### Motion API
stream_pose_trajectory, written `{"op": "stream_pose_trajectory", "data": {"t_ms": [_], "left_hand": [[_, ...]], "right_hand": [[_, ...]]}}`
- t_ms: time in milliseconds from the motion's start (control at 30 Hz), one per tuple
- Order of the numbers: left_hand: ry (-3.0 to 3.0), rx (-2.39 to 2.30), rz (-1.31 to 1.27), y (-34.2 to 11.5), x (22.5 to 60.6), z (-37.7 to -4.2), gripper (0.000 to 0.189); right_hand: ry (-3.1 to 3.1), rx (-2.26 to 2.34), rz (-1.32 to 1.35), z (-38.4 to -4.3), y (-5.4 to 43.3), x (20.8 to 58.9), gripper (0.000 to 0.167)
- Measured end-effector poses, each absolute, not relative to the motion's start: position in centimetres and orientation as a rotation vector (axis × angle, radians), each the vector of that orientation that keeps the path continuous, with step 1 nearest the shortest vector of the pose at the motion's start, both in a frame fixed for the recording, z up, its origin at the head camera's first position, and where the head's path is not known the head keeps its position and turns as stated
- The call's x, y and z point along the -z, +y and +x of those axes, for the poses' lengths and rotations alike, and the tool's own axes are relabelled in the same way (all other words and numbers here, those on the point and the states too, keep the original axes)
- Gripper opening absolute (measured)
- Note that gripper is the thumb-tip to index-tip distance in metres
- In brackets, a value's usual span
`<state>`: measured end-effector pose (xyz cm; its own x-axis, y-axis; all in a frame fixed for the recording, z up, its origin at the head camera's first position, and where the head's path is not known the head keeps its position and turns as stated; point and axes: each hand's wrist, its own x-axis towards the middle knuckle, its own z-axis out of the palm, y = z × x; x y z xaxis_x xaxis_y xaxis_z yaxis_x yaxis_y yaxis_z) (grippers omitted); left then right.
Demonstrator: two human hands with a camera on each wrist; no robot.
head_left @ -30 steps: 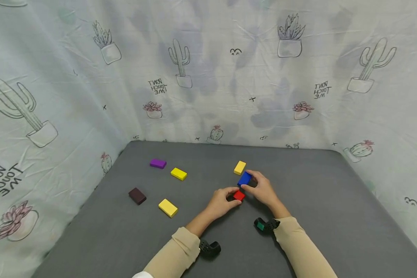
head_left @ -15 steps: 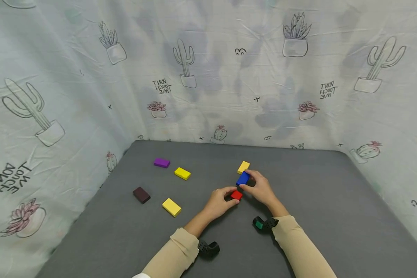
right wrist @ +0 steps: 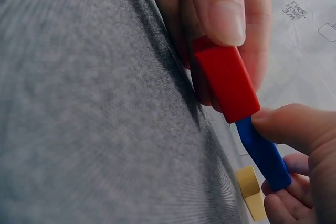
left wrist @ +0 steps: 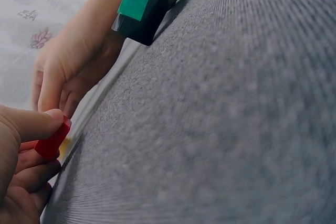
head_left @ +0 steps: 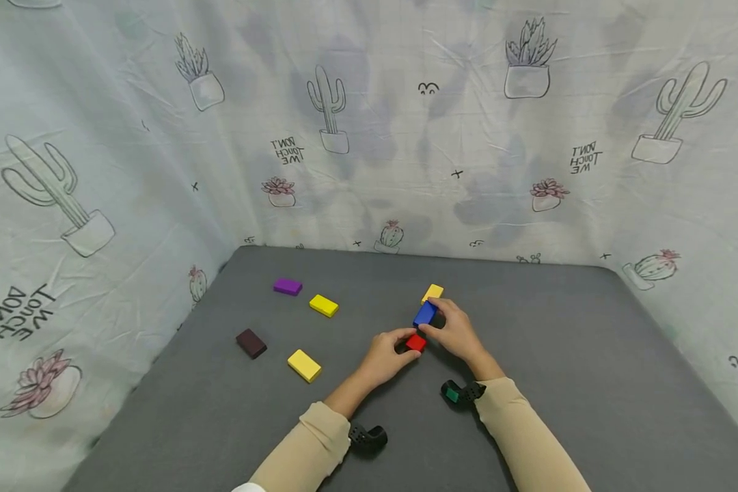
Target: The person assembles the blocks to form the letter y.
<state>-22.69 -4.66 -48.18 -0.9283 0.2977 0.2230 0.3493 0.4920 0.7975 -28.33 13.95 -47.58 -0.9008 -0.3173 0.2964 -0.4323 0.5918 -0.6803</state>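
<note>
My left hand pinches a red rectangular block between thumb and fingers, a little above the grey table. Just beyond it, my right hand pinches a blue rectangular block. In the right wrist view the red block is seen from its end, with the blue block right at its lower corner and partly overlapped by it. The left thumb lies on the red block in the left wrist view, where the blue block is hidden.
A pale yellow block lies just behind the blue one. Off to the left are a purple block, a bright yellow block, a dark brown block and another yellow block. A cactus-print cloth surrounds the grey table.
Both hands have shifted slightly left, still holding their blocks. The head view has also turned a little, so the whole scene sits somewhat further right in the picture.
</note>
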Motion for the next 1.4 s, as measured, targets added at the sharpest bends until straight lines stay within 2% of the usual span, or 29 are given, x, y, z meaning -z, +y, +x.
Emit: {"op": "stream_pose_trajectory", "data": {"t_ms": [1400], "left_hand": [[-2.696, 1.296, -0.535, -4.8, 48.6, -24.4, 0.047]], "right_hand": [[-2.726, -1.037, 0.690, -29.8, 13.8, 48.7, 0.061]]}}
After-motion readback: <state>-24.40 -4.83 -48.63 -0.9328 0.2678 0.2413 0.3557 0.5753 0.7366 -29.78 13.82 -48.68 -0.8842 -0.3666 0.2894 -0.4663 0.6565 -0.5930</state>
